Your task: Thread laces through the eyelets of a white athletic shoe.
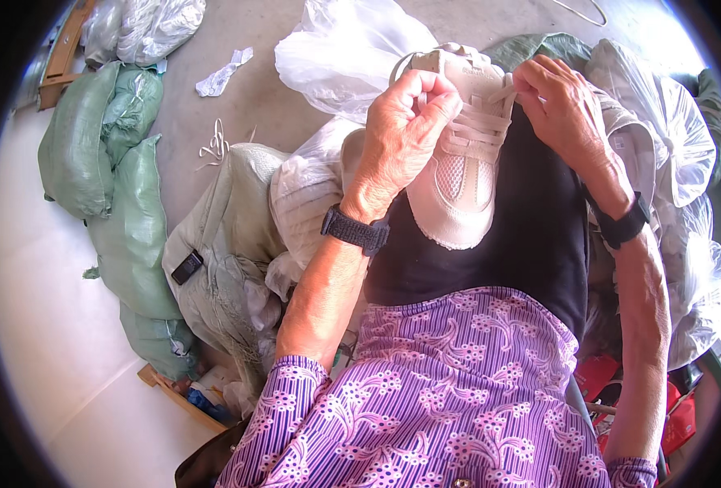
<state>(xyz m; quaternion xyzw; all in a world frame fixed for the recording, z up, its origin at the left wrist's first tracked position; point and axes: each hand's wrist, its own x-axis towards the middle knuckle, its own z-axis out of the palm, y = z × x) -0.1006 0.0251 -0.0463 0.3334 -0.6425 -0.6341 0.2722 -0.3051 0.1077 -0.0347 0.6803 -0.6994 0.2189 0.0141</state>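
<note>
head view: pale shoe (pixel 456 199) between left hand (pixel 412 120), pinched closed near its tongue, hold unclear, and right hand (pixel 562 107), pinching a lace (pixel 503 92).

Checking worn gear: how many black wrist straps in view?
2: one black strap around the wrist of the left hand, a second black strap around the wrist of the right hand. Both are in plain sight.

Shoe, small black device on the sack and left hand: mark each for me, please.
Shoe (pixel 469 148): head view, on the lacing.
Small black device (pixel 187 267): head view, on its face.
Left hand (pixel 403 130): head view, on its back.
</note>
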